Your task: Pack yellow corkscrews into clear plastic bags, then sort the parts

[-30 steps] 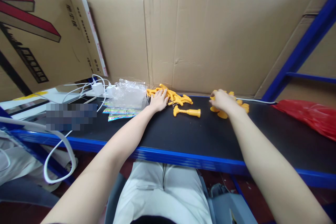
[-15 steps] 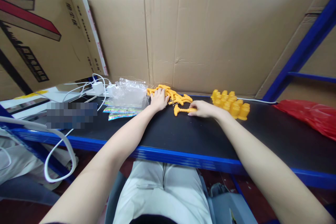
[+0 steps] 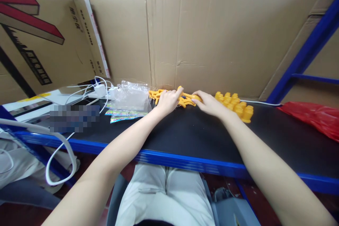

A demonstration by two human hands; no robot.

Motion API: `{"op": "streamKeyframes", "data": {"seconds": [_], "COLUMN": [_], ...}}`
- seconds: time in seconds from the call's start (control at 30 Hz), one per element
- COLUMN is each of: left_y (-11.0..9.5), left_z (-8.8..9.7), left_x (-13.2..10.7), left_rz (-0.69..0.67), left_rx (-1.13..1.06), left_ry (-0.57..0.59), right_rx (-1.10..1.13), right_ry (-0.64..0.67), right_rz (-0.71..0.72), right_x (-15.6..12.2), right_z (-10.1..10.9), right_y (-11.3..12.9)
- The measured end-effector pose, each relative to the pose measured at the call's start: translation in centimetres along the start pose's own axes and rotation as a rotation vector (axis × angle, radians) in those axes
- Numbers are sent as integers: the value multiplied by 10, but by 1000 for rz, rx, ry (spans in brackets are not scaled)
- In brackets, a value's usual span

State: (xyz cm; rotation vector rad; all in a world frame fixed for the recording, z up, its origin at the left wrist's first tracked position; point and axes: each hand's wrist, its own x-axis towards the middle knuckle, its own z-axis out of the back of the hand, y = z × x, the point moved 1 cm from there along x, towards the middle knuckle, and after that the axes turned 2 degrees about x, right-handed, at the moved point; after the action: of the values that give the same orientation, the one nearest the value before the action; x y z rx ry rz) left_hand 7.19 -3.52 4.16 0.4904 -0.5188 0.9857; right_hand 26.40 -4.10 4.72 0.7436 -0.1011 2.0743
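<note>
A yellow-orange plastic piece with a T-shaped end and a thin ribbed shaft (image 3: 187, 95) is stretched between my hands, just over the pile. My right hand (image 3: 209, 104) pinches its rounded right end between thumb and fingers. At the T-shaped end, my left hand (image 3: 167, 102) has its fingers closed around it, partly hiding it. Beneath and beside my left hand lies a pile of similar yellow-orange pieces (image 3: 155, 94) with small metal chains. Several yellow knobbed, cup-like pieces (image 3: 234, 104) stand in rows to the right of my right hand.
Clear plastic bags (image 3: 132, 95) and colourful printed packets (image 3: 124, 116) lie left of the pile. White chargers with cables (image 3: 100, 90) sit farther left. A red plastic bag (image 3: 309, 116) is at the right. Cardboard (image 3: 212, 35) walls the back; a blue rail (image 3: 185, 160) edges the black shelf.
My right hand has raised the yellow-orange piece from the shelf toward the pile. My left hand has shifted right, off the pile, and closed on the piece's T-shaped end.
</note>
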Motion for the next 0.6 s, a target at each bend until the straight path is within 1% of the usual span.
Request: {"op": "streamKeyframes", "data": {"seconds": [0.1,0.2,0.3,0.43,0.6], "left_y": [2,0,-3,-1,2], "left_z": [1,0,-3,-5,-7], "left_x": [-1,-3,-3,-1,-1], "left_rz": [-9,-8,-7,16,11], "left_rx": [-14,1,35,39,7], "left_ry": [12,34,77,93,103], "right_rx": [-51,-143,-193,-199,-201], "right_ry": [19,-11,-27,-4,91], "right_rz": [47,101,123,79,28], "right_x": [1,1,0,0,2], "right_z": [-5,-7,-8,-10,-14], "right_y": [-1,-3,-2,1,-1]}}
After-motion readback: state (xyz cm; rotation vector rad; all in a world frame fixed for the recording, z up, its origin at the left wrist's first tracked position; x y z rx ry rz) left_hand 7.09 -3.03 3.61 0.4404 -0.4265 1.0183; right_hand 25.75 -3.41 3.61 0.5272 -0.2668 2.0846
